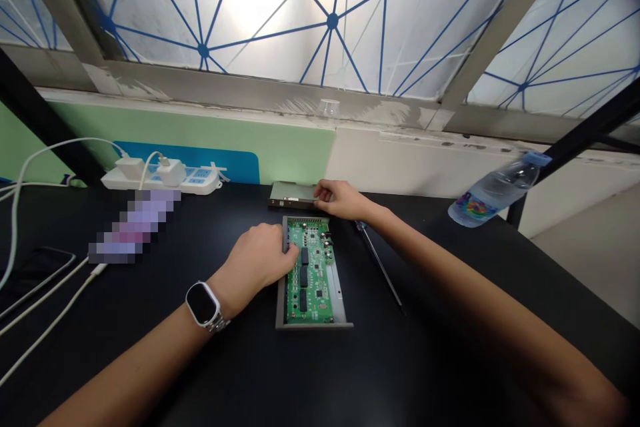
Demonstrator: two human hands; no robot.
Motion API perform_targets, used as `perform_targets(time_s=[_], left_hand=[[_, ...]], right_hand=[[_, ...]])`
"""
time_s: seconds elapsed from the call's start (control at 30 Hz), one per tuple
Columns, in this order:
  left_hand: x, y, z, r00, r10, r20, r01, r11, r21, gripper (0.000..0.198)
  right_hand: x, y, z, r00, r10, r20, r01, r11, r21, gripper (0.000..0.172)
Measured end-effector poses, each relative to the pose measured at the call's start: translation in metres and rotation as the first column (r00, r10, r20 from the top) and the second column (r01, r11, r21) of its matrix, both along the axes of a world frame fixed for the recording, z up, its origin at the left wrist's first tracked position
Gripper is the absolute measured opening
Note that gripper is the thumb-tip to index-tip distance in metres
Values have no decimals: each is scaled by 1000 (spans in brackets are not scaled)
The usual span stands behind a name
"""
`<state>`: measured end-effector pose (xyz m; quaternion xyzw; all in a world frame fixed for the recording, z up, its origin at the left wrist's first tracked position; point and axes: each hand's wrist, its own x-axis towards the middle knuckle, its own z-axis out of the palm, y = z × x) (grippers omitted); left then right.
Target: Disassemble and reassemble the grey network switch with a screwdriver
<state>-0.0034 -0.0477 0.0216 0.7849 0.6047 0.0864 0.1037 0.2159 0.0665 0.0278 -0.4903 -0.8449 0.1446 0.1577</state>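
Note:
A green circuit board (317, 280) lies in a shallow grey metal case (340, 300) in the middle of the black table. My left hand (263, 250), with a watch on its wrist, grips the case's left wall, its thumb over the board's edge. Behind the case, near the wall, lies a flat grey metal cover (293, 193). The curled fingers of my right hand (343, 199) hold the cover's right end; some fingertips are hidden. Below my right wrist a long screwdriver (383, 268) lies on the table, its handle partly covered by my arm.
A white power strip (195, 180) with plugged-in chargers stands at the back left. White cables (55, 310) run across the table's left side, near a blurred-out object (135, 227). A water bottle (495, 190) leans at the right. On the sill sits a small clear cup (329, 107).

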Motion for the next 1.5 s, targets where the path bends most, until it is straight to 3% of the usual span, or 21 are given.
perform_targets(time_s=[0.1, 0.2, 0.27, 0.37, 0.43, 0.5, 0.57, 0.63, 0.7, 0.8, 0.87, 0.9, 1.0, 1.1, 1.2, 1.5], left_hand=[[-1, 2, 1, 1000, 15, 5, -16, 1000, 21, 27], [-3, 5, -1, 999, 28, 46, -31, 998, 55, 27], [-4, 7, -1, 995, 47, 92, -53, 996, 68, 28], [-7, 10, -1, 979, 91, 180, -105, 992, 71, 29], [-10, 12, -2, 963, 119, 242, -139, 988, 65, 30], [-11, 15, -4, 941, 137, 310, -165, 984, 66, 32], [-11, 18, -7, 910, 152, 386, -190, 980, 62, 32], [-11, 20, -10, 872, 168, 459, -211, 976, 45, 31], [-10, 22, -13, 823, 174, 541, -216, 976, 14, 27], [-10, 23, -15, 673, 173, 719, -206, 978, -43, 24], [-9, 23, -17, 530, 160, 832, -198, 978, -63, 33], [-8, 23, -17, 463, 148, 874, -184, 980, -68, 38], [-4, 21, -17, 308, 128, 943, -110, 989, -98, 48], [3, 17, -15, 222, 157, 962, -42, 988, -151, 53], [9, 12, -13, 183, 169, 968, -18, 986, -169, 54], [15, 6, -14, 194, 193, 962, -8, 981, -195, 54]], right_hand=[[-14, 13, -4, 999, 44, -2, -44, 999, -24, 21], [-14, 7, -2, 1000, 3, -28, -1, 997, 82, 30], [-7, -4, 4, 996, -44, -77, 58, 982, 181, 27], [10, -26, 17, 957, -54, -286, 166, 909, 383, 20], [21, -40, 24, 865, -63, -498, 299, 862, 409, 20], [31, -53, 26, 684, -54, -728, 380, 877, 292, 25], [38, -65, 24, 474, -66, -878, 377, 916, 135, 28], [43, -76, 18, 270, -192, -943, 360, 929, -86, 28], [44, -89, 10, 112, -429, -896, 270, 881, -388, 27], [35, -109, -2, 21, -710, -704, 94, 702, -706, 25], [25, -120, -6, 25, -788, -615, -12, 615, -788, 24], [19, -125, -8, 42, -793, -608, -63, 605, -794, 26], [5, -137, -10, 91, -764, -639, -160, 622, -767, 33], [-1, -143, -12, 127, -749, -650, -162, 631, -759, 37], [-1, -146, -14, 158, -724, -671, -167, 651, -741, 39], [-5, -148, -17, 213, -646, -733, -110, 730, -675, 34]])
